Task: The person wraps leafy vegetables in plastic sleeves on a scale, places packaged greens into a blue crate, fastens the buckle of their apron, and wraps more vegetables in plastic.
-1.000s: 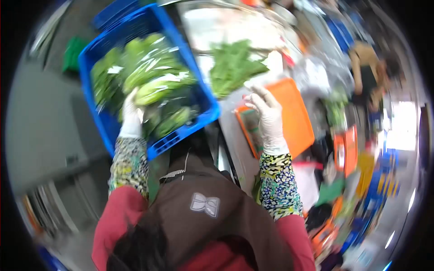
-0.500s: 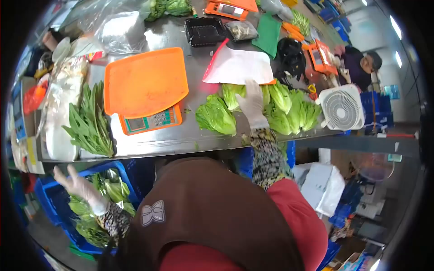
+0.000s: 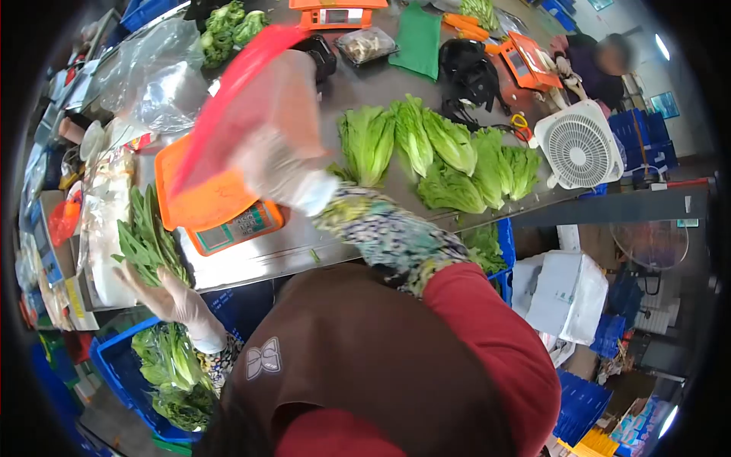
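Note:
My right hand [image 3: 278,169], in a pale glove and blurred by motion, grips a clear plastic sheet with a red edge [image 3: 251,99]. The sheet hangs over the orange tray [image 3: 199,199], which rests on an orange scale [image 3: 237,228]. My left hand [image 3: 171,299], also gloved, has its fingers spread and holds nothing. It is near the table's front edge, beside a bunch of long green leaves [image 3: 148,236] and above a blue crate [image 3: 114,354] of bagged greens. Several heads of lettuce [image 3: 449,145] lie right of my right hand.
A white fan [image 3: 579,146] stands at the right, near scissors [image 3: 521,127] and a black bag [image 3: 468,72]. Farther back are a green cloth [image 3: 417,42], carrots [image 3: 464,25] and orange scales [image 3: 531,61]. A person [image 3: 598,68] is at the back right.
My right hand has moved left from the lettuce, carrying the red-edged sheet off it to above the orange tray. My left hand has risen slightly and shifted right. The view has shifted.

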A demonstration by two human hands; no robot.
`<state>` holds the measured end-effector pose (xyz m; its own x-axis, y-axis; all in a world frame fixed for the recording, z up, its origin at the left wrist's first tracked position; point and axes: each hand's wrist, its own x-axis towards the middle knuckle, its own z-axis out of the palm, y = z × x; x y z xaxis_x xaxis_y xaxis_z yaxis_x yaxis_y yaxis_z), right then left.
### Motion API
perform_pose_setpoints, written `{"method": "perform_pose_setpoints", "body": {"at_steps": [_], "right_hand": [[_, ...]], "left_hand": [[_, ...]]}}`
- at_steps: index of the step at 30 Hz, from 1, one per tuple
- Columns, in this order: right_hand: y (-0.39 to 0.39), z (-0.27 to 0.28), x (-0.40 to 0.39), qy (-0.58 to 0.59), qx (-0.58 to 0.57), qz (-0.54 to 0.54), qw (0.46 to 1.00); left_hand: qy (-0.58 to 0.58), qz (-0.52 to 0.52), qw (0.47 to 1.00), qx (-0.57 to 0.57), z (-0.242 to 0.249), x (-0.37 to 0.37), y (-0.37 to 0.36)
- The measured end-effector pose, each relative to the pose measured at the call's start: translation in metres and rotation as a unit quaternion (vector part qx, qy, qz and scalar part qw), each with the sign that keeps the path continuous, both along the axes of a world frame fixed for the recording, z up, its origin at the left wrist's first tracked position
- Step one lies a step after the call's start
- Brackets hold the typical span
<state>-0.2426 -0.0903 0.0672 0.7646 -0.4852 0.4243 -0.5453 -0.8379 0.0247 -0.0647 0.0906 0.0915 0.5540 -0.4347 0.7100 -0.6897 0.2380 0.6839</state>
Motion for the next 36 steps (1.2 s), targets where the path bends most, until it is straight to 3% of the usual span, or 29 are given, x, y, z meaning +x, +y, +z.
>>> {"method": "perform_pose_setpoints", "body": {"at_steps": [1, 2, 4, 5, 6, 7, 8, 9, 10, 12, 13, 15, 16, 18, 19, 21, 22, 24, 25, 27, 28, 30, 31, 32, 33, 34, 36], "right_hand": [[0.005, -0.011, 0.027, -0.058, -0.018, 0.059, 0.996], [0.01, -0.029, 0.05, -0.034, -0.023, 0.076, 0.996], [0.017, -0.047, 0.062, 0.006, 0.026, 0.125, 0.992], [0.019, -0.052, 0.064, 0.019, 0.08, 0.156, 0.984], [0.019, -0.064, 0.065, 0.084, 0.101, 0.154, 0.979], [0.019, -0.097, 0.076, -0.027, 0.132, 0.144, 0.98], [0.021, -0.068, 0.053, -0.12, 0.182, 0.13, 0.967], [0.021, -0.079, 0.038, -0.247, 0.155, 0.084, 0.953], [0.015, -0.056, -0.003, -0.182, 0.113, 0.025, 0.976], [0.002, -0.047, -0.074, -0.318, 0.167, -0.11, 0.927], [-0.005, -0.064, -0.109, -0.415, 0.259, -0.198, 0.849], [-0.017, -0.083, -0.17, -0.301, 0.347, -0.482, 0.746], [-0.03, -0.119, -0.196, -0.328, 0.379, -0.5, 0.707], [-0.035, -0.132, -0.197, -0.333, 0.488, -0.494, 0.638], [-0.034, -0.136, -0.188, -0.331, 0.5, -0.488, 0.634], [-0.041, -0.155, -0.182, -0.304, 0.461, -0.472, 0.687], [-0.043, -0.154, -0.179, -0.323, 0.439, -0.509, 0.666], [-0.041, -0.147, -0.195, -0.468, 0.547, -0.381, 0.58], [-0.029, -0.11, -0.196, -0.506, 0.615, -0.349, 0.494], [-0.032, -0.12, -0.225, -0.566, 0.664, -0.293, 0.391], [-0.017, -0.097, -0.224, -0.631, 0.638, -0.257, 0.359], [-0.003, -0.08, -0.228, -0.711, 0.61, -0.094, 0.338], [0.002, -0.092, -0.24, -0.576, 0.538, -0.03, 0.615], [0.001, -0.09, -0.238, -0.748, 0.625, -0.033, 0.22], [0.005, -0.088, -0.237, -0.747, 0.628, -0.026, 0.219], [0.01, -0.082, -0.234, -0.744, 0.632, -0.017, 0.216], [0.013, -0.085, -0.229, -0.739, 0.658, 0.055, 0.132]], "left_hand": [[-0.01, -0.043, 0.996, -0.074, 0.01, -0.012, -0.004], [-0.163, -0.035, 0.981, -0.101, 0.025, -0.022, -0.01], [-0.274, -0.172, 0.94, -0.107, 0.015, -0.023, -0.011], [-0.175, -0.326, 0.926, -0.07, 0.011, -0.04, -0.017], [-0.284, -0.314, 0.899, 0.109, 0.022, -0.042, -0.025], [-0.285, -0.302, 0.892, 0.178, 0.02, -0.05, -0.039], [-0.289, -0.276, 0.878, 0.262, -0.01, -0.037, -0.054], [-0.285, -0.22, 0.861, 0.359, -0.033, -0.027, -0.064], [-0.299, -0.141, 0.844, 0.422, -0.062, -0.011, -0.072], [-0.272, -0.105, 0.791, 0.538, -0.076, 0.006, -0.081], [-0.246, -0.157, 0.772, 0.565, -0.087, 0.018, -0.089], [-0.287, -0.116, 0.767, 0.562, -0.098, 0.012, -0.098], [-0.291, -0.089, 0.77, 0.561, -0.097, 0.006, -0.105], [-0.296, -0.101, 0.778, 0.545, -0.102, 0.005, -0.126], [-0.312, -0.105, 0.786, 0.523, -0.113, 0.011, -0.137], [-0.329, -0.107, 0.783, 0.516, -0.1, 0.007, -0.147], [-0.34, -0.053, 0.813, 0.469, -0.099, 0.001, -0.149], [-0.329, -0.057, 0.878, 0.342, -0.095, -0.007, -0.146], [-0.306, -0.085, 0.908, 0.274, -0.079, -0.019, -0.142], [-0.178, -0.178, 0.951, 0.18, -0.065, -0.048, -0.132], [-0.128, -0.209, 0.955, 0.165, -0.06, -0.066, -0.124], [0.118, -0.315, 0.926, 0.171, -0.076, -0.101, -0.11], [0.302, -0.37, 0.857, 0.194, -0.082, -0.123, -0.103], [0.326, -0.393, 0.829, 0.226, -0.078, -0.139, -0.098], [0.421, -0.418, 0.769, 0.238, -0.09, -0.154, -0.097], [0.444, -0.441, 0.733, 0.266, -0.098, -0.164, -0.095], [0.498, -0.491, 0.66, 0.273, -0.098, -0.182, -0.092]]}}
